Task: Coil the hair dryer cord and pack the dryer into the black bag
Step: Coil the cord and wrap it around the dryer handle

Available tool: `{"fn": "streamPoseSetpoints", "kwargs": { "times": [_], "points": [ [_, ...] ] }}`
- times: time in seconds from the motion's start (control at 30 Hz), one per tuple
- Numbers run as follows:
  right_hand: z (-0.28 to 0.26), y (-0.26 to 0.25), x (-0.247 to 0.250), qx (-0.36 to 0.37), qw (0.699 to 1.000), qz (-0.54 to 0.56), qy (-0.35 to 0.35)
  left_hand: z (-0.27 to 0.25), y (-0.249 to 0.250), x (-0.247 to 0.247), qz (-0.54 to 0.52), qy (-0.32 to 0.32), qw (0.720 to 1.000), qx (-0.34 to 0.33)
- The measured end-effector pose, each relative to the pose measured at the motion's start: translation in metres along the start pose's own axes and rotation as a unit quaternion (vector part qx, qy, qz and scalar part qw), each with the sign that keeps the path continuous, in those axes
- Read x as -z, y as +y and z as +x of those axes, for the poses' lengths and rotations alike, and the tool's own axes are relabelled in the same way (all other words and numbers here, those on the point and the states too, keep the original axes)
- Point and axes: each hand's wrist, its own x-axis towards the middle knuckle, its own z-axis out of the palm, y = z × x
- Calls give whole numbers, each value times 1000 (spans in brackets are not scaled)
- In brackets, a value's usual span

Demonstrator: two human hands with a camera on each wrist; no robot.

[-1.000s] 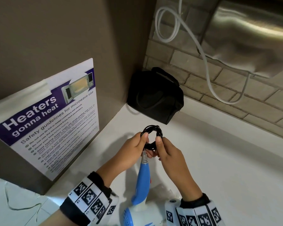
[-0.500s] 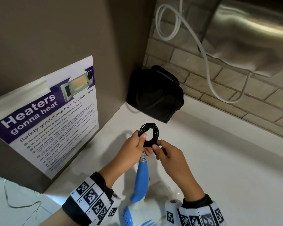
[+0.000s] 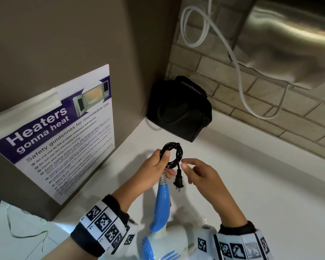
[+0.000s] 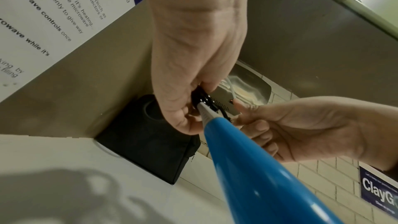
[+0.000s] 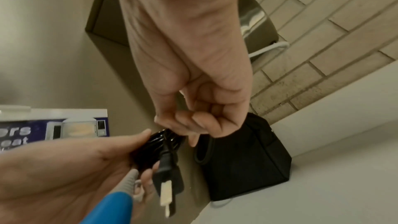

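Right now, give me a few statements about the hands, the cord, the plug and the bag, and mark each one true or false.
1. The left hand grips the coiled cord. True.
2. The plug is pinched by the right hand. False: the plug hangs free below the coil and the right hand holds nothing.
3. The black bag sits on the counter in the corner. True.
4. The hair dryer is already inside the bag. False: it is out, near the person's wrists.

I see a white counter (image 3: 251, 184) below a pale brick wall (image 3: 223, 91); a steel hand dryer (image 3: 289, 44) hangs above, a microwave safety poster (image 3: 60, 132) stands left.
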Motion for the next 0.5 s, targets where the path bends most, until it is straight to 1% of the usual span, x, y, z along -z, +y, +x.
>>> {"fn": "streamPoseSetpoints", "kwargs": {
  "times": [0.07,0.13,0.23,0.3,0.37,0.43,0.5],
  "points": [
    [0,-1,-2,12,1000,9,-1,0,0,-2,0,1,1000,-3],
    [0,-3,-7,27,999,26,-4,0,0,-5,27,17,999,-2],
    [1,-5,-13,12,992,129,-7,-2,0,-9,75,33,997,-13],
    [3,-7,-14,-2,982,187,7,-2,2,-9,94,15,995,-20],
    [6,-7,-13,-7,976,218,24,-2,5,-6,98,-15,995,-13],
    [8,-6,-12,-8,973,227,28,-1,5,-3,90,-34,995,-7],
    [9,-4,-11,-10,974,224,19,-2,4,-4,94,-27,995,-25]
  ]
}}
